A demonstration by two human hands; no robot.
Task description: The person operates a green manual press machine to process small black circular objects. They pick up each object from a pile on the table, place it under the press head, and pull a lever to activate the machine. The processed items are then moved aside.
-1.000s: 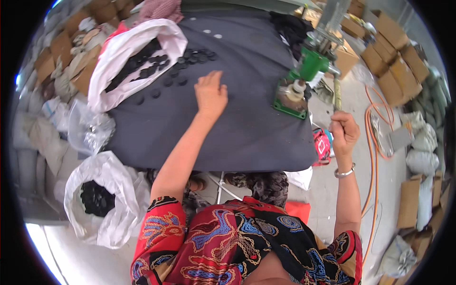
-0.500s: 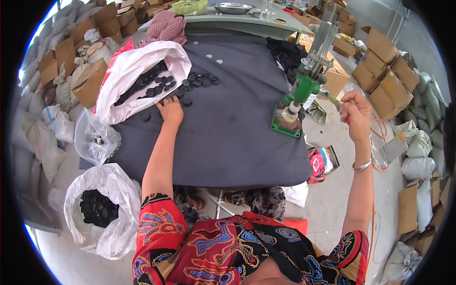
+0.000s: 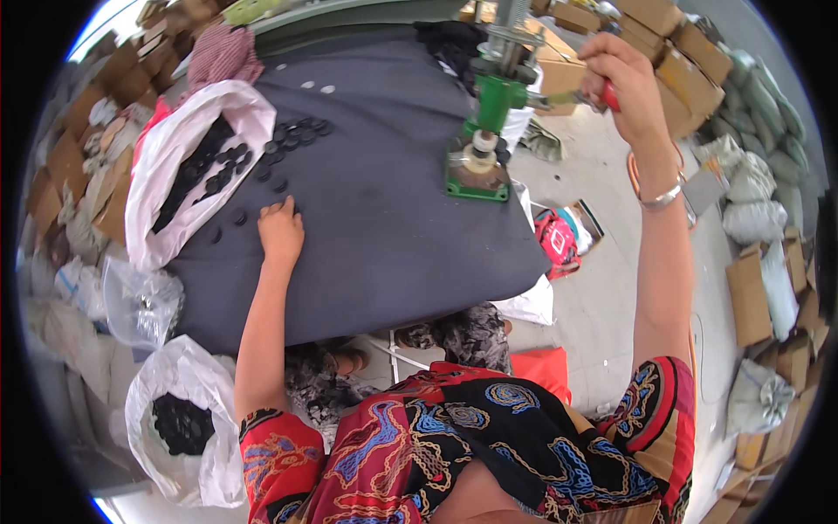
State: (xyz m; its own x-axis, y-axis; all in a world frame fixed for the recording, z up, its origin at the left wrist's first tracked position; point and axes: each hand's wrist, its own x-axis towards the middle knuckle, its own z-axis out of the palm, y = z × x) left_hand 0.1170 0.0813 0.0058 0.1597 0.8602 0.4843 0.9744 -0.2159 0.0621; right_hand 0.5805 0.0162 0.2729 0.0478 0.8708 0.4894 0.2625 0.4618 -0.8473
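Note:
On the dark cloth-covered table, my left hand (image 3: 281, 231) rests with bent fingers held together. Whatever they may hold is hidden. Loose black round discs (image 3: 239, 217) lie just beyond and left of it, with a cluster (image 3: 297, 133) farther back. Many more discs spill inside a white bag (image 3: 257, 109) lying on its side at the left. My right hand (image 3: 624, 87) is raised at the right, closed around the red-ended lever (image 3: 610, 96) of a green hand press (image 3: 497, 100). The press stands on the table's right side, its base (image 3: 477, 185) near the edge.
An open white sack of black discs (image 3: 183, 424) stands on the floor at left, below a clear plastic bag (image 3: 144, 301). Pale discs (image 3: 327, 89) lie far back on the cloth. A red bag (image 3: 557, 243), cardboard boxes (image 3: 755, 310) and sacks (image 3: 759, 397) crowd the right.
The view has shifted and tilted. My left hand has drawn back from the bag's edge, toward me and rightward, uncovering a disc. The lever has risen with my right hand.

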